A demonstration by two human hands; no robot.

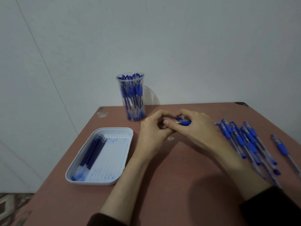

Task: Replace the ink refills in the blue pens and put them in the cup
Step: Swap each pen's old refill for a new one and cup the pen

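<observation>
Blue plastic shows between my fingers: one pen (184,122), held just in front of the cup (130,95) and a little to its right, low over the table (162,185). My left hand (153,129) pinches the tip end between thumb and curled fingers. My right hand (197,128) curls over the blue rubber sleeve, and the two hands touch around the pen.

I judge this to be the twisting step at the pen's front joint. Whether it is coming apart for the old ink or closing over a new one I cannot tell. If it is opening, the next move calls for a steady pull and a reach to the refills (92,150). They lie along the left side of the white tray (97,181), in front of the cup and to its left. If it is closing, the pen only needs lifting and dropping upright into the cup, which already stands crowded with pens.

Most of the barrel is hidden under my right hand, so I cannot see whether a refill sits inside. The loose pens (244,141), well to the right of the cup, overlap and blur. The nearest run under my right forearm and off the edge, so I cannot count them.
</observation>
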